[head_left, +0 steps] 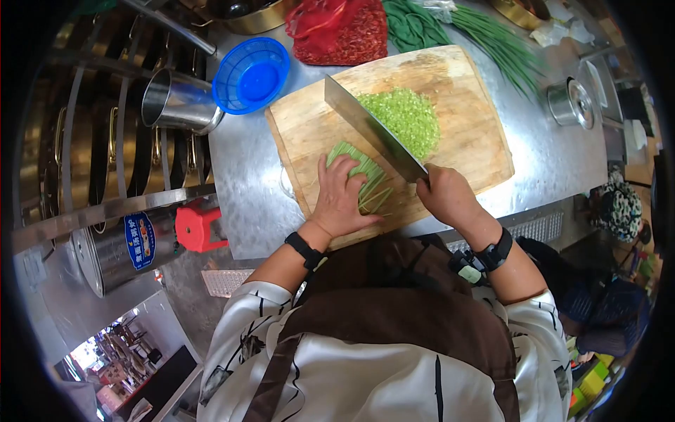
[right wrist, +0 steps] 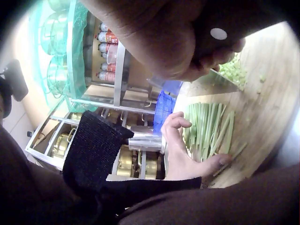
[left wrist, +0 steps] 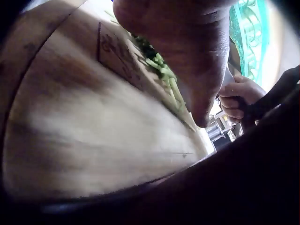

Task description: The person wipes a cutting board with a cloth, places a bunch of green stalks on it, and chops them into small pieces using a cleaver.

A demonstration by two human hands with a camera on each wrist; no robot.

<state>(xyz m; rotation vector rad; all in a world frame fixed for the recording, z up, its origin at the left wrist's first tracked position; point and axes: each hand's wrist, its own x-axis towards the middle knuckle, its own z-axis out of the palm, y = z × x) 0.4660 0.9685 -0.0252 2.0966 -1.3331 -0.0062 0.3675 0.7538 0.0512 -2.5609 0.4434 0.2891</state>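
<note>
Fingers of the right hand (head_left: 450,197) clenched round the dark handle of a broad knife (head_left: 380,133); a pale round spot shows on the handle in the right wrist view. Left hand (head_left: 341,207) spread, thumb extended wide, other fingers slightly bent, touching a bundle of cut green stalks (head_left: 369,179). Stalks lie side by side on the wooden board (head_left: 478,133), near its edge closest to the person; a few lie askew by the thumb. Knife blade stands between stalks and a heap of finely chopped green pieces (head_left: 408,119). Blade contact with the board: cannot tell.

Beyond the board, on the metal table (head_left: 242,190): blue basket (head_left: 256,81) just off the far left corner, red mesh bag (head_left: 337,35) past the far edge (contents red, too small to identify), green cloth-like bundle (head_left: 415,27) beside it, then long green stems (head_left: 496,46) to the right. Small lidded metal pot (head_left: 571,103) farther right, apart from the board. Tall metal container (head_left: 179,102) at left, lying tilted in view, near the basket. Red stool (head_left: 197,228) below table level, left.
</note>
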